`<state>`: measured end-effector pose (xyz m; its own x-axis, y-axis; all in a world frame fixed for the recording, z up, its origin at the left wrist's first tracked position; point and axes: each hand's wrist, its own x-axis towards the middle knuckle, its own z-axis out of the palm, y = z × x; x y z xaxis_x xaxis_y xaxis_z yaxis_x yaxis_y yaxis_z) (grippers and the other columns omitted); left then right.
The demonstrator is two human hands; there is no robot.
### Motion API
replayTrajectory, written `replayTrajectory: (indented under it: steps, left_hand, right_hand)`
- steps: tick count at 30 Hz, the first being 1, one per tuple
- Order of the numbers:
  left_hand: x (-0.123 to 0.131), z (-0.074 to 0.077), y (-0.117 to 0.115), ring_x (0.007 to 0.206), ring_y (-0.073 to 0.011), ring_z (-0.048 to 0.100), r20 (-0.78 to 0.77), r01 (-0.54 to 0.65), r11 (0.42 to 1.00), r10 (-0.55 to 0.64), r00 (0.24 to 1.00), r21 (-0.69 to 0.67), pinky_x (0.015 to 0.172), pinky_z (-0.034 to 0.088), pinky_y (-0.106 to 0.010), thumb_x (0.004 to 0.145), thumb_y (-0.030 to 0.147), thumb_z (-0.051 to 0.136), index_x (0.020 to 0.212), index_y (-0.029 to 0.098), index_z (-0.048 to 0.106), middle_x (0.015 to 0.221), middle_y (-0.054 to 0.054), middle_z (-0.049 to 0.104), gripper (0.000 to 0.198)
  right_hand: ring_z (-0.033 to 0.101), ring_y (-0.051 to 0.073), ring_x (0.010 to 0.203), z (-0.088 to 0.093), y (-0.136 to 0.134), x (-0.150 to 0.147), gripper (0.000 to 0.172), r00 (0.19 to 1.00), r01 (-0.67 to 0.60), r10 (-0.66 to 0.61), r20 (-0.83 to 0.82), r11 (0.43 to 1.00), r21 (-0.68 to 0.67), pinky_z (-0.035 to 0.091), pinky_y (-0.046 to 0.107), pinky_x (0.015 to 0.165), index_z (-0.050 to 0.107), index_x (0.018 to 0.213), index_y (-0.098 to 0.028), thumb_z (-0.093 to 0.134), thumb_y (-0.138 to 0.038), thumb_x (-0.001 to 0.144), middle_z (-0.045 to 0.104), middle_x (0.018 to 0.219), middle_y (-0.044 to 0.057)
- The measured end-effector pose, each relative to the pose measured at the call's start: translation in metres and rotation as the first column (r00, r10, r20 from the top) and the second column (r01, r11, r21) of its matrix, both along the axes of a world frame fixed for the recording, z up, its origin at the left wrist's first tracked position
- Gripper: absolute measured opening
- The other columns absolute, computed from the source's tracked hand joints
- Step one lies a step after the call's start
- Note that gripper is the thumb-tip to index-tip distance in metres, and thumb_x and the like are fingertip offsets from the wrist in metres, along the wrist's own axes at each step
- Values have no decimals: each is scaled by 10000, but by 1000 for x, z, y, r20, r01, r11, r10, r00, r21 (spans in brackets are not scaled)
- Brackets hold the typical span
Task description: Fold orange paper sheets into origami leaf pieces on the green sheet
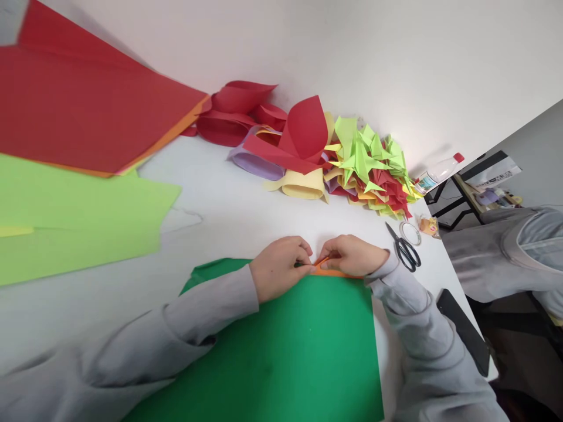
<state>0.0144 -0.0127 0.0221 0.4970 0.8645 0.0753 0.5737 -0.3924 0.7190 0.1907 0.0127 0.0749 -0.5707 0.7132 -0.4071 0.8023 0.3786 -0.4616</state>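
A large green paper sheet point(294, 351) lies in front of me on the white table. At its far edge is a small folded piece of orange paper point(336, 272), with a darker fold showing between my hands. My left hand point(281, 266) is closed, thumb and fingertips pinching the left end of the orange paper. From the other side, my right hand point(350, 256) pinches the same paper, its thumb resting on the orange face. The fingers partly hide the paper, so its full shape cannot be made out.
Rolled red paper pieces point(303, 132) and a heap of folded paper stars point(363, 155) line the wall. Red sheets point(88, 105) and light green sheets point(88, 211) lie left. Scissors point(407, 253), tape point(410, 233), a bottle point(440, 172) and a black phone point(464, 331) are right, near a person's sleeve point(479, 252).
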Motion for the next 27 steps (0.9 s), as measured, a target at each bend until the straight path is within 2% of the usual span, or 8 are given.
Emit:
replayTrajectory:
  steps: [3,5,8,11,15,21,24,27]
  left_hand:
    - [-2,-1,0,755,-149,612,21,23,1000,-23,1000,22,703,462,-251,755,230,527,621,202,723,889,-28,678,239]
    - [-4,2,0,765,-148,606,27,48,999,-48,998,0,707,465,-248,774,234,472,601,202,705,894,-30,666,293]
    - [-6,10,-1,819,-155,610,1,77,989,-78,997,-123,758,469,-251,787,239,425,575,190,682,932,-37,651,337]
    - [-7,15,-3,888,-168,611,-18,51,982,-55,998,-180,832,468,-268,779,255,438,620,203,699,964,-32,646,310]
    - [-9,15,-4,963,-188,609,-37,31,978,-40,999,-208,902,465,-307,759,287,478,663,224,723,1032,-31,642,270]
    - [-13,13,-5,994,-214,611,-9,21,970,-24,1000,-241,906,485,-343,716,323,516,596,228,700,1084,-36,648,239]
    - [-14,13,-6,982,-218,608,-48,22,981,-31,998,-193,906,481,-365,751,344,495,640,228,715,1078,-49,644,272]
    - [-15,9,-10,1008,-262,575,-167,-17,999,11,986,-33,906,452,-458,804,373,447,703,240,730,1081,-70,634,328]
  right_hand:
    - [600,137,660,0,-14,2,137,999,-22,15,36,982,185,390,235,618,688,889,-190,609,-124,800,684,743,8]
    - [616,161,698,-1,-23,0,151,989,-83,44,139,953,290,380,255,626,658,949,-195,563,-144,844,696,803,29]
    - [620,182,721,-3,-32,-5,179,950,-235,123,287,888,396,380,292,668,597,989,-163,473,-93,881,689,827,58]
    - [614,196,724,-12,-36,-8,168,931,-302,142,336,817,491,369,315,681,570,932,-140,407,-97,919,669,790,67]
    - [598,192,675,-30,-38,-7,205,949,-284,123,289,729,623,323,316,647,558,1008,-141,361,-128,952,654,729,50]
    - [557,155,559,-43,-35,-7,223,960,-258,91,264,650,715,254,321,610,530,1078,-131,335,-149,972,609,593,4]
    - [562,155,546,-43,-34,-7,237,966,-235,70,249,642,730,237,322,600,526,1105,-126,335,-203,989,614,582,1]
    - [573,157,541,-44,-35,-6,252,972,-202,43,232,663,721,229,321,597,527,1125,-116,348,-234,992,634,597,13]
